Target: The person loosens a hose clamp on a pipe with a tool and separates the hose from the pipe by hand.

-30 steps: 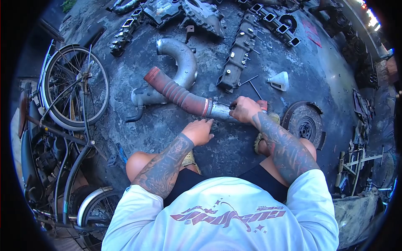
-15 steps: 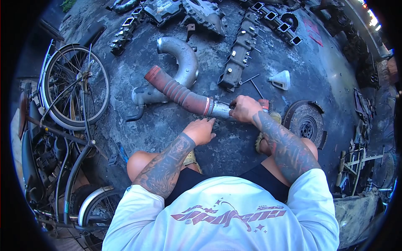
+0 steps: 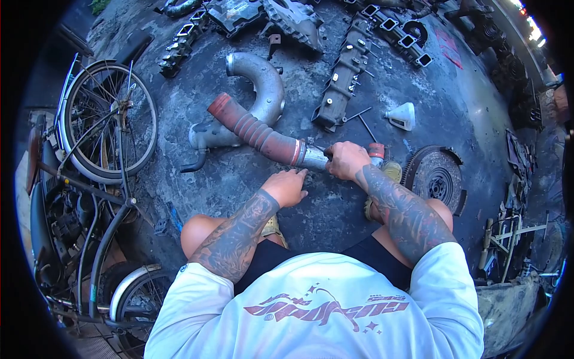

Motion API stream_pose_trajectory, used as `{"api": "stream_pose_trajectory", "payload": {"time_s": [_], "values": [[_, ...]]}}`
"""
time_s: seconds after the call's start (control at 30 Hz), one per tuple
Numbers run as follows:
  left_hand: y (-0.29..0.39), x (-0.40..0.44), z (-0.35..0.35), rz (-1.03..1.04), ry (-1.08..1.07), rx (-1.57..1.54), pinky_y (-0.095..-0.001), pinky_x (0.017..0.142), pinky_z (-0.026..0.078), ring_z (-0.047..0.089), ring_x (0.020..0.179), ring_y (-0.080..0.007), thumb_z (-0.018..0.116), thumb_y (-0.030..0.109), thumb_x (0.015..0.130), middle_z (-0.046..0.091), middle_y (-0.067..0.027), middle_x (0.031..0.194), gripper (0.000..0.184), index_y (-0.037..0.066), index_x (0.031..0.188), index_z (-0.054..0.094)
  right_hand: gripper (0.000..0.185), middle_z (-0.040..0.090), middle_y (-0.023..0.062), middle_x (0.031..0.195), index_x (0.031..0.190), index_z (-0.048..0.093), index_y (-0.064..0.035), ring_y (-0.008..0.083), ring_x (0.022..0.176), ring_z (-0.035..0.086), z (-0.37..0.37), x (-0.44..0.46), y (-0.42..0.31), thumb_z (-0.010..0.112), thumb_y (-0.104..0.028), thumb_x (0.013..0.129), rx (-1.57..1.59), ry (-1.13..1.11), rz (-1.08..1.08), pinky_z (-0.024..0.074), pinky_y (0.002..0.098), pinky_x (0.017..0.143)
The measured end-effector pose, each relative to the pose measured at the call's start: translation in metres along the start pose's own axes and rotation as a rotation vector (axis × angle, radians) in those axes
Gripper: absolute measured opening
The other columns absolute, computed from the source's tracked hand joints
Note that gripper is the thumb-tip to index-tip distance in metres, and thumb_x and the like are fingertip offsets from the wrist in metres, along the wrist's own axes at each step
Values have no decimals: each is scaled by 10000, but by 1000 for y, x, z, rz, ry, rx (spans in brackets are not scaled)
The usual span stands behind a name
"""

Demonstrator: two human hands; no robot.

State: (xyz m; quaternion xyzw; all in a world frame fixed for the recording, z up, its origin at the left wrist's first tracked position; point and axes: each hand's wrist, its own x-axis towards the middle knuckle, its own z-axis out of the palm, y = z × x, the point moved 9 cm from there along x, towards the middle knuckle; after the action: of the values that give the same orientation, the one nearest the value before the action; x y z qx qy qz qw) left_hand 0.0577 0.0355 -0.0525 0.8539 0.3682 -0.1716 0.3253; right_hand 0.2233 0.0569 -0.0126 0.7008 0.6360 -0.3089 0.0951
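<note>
A silvery metal pipe point(image 3: 313, 158) lies on the dark ground in front of me, joined to a ribbed red hose point(image 3: 260, 133) on its left. A short red sleeve point(image 3: 376, 150) shows at its right end. My right hand point(image 3: 348, 160) rests over the pipe's middle with curled fingers. Something dark and small shows at the fingertips, too hidden to name. Just below the joint of hose and pipe, my left hand point(image 3: 286, 188) is held with fingers stretched out, the tips close to the pipe. Behind the hose lies a curved grey metal elbow pipe point(image 3: 268, 96).
A toothed flywheel point(image 3: 435, 179) lies right of my foot. Beyond my right hand are a white funnel point(image 3: 402, 115), a T-handled tool point(image 3: 361, 121) and a long metal manifold point(image 3: 341, 87). A bicycle wheel point(image 3: 154, 113) stands at left; more engine castings point(image 3: 293, 24) lie at the back.
My right hand has shifted slightly left and nearer to me along the pipe, uncovering more of the red sleeve. The left hand, pipe and hose stay nearly where they were.
</note>
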Motion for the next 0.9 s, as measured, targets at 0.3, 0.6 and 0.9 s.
{"api": "stream_pose_trajectory", "payload": {"time_s": [0.3,0.6,0.9], "values": [[-1,-3,0,-6,-5,-9,-506,1128,517,646,1318,-427,724,331,1007,648,-256,1448,712,7,1595,484,308,810,212,1114,1128,822,-57,373,1078,784,8,13,-9,751,-255,903,-39,43,-23,607,470,983],[-3,-5,-5,4,29,-16,-508,1120,519,650,1308,-425,729,328,1006,649,-255,1447,709,2,1588,489,362,805,221,1130,1119,821,-32,381,1102,777,-4,-6,-26,747,-301,888,-33,-65,-56,610,459,984],[-1,-7,-13,2,50,-31,-510,1112,524,655,1296,-431,727,323,1007,651,-256,1443,699,3,1584,497,381,808,207,1122,1128,829,-64,384,1075,782,-11,-14,-26,742,-346,887,-36,-21,2,607,464,978]]}}
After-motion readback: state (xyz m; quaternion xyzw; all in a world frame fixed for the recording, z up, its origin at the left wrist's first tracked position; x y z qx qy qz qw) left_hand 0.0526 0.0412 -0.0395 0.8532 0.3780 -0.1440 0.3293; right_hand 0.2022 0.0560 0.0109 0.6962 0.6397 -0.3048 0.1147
